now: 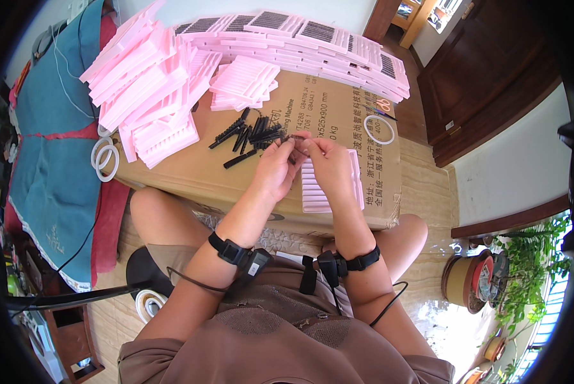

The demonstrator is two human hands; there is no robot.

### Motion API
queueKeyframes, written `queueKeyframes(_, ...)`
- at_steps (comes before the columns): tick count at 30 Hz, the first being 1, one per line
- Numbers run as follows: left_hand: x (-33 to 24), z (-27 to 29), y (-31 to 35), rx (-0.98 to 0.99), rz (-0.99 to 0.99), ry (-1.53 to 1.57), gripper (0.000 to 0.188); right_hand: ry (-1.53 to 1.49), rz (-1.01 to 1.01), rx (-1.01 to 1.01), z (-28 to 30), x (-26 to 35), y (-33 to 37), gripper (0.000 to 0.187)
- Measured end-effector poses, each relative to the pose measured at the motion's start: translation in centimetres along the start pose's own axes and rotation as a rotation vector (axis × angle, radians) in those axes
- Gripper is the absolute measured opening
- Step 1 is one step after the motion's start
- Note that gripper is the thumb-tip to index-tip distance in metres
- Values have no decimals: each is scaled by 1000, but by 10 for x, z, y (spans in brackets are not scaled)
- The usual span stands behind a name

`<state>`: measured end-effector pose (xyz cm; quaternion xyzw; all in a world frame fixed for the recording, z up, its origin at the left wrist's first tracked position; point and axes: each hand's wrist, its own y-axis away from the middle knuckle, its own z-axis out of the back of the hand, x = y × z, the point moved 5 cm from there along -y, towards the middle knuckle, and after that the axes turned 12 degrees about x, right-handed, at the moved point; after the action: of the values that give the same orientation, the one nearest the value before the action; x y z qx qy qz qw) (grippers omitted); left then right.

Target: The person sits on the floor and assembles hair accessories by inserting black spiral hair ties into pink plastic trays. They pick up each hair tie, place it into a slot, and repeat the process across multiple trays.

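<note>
My left hand point(278, 168) and my right hand point(330, 165) meet above a cardboard box. The fingertips of both are pinched together around something small and dark, mostly hidden by the fingers. Just left of my left hand lie several short black rod-like pieces point(242, 136), some in ribbed strips, and a single black piece point(239, 159) sits nearer to me. Under my right hand and wrist is a pink grooved tray point(317, 190), its slots showing pale.
The cardboard box point(197, 169) serves as a work surface. A leaning heap of pink trays point(147, 80) stands at its left, a small stack point(243, 82) beside it. Stacked trays filled with dark pieces point(325, 48) line the back. White rings point(379, 130) and scissors point(382, 105) lie right.
</note>
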<state>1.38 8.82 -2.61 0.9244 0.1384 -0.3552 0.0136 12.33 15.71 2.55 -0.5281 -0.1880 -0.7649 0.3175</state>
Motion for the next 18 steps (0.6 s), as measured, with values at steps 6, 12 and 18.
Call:
queueKeyframes(6,-29,13,4,-132,0,-307,22,-78,4,-66,43,-12,-3,21)
queueKeyframes(12,-37,10,2,-108,119,-1028,18,317,14,89,57,-26,1,13)
queueKeyframes(18,-32,7,-3,-13,195,-1369,19,583,72,2,35,-29,16,8)
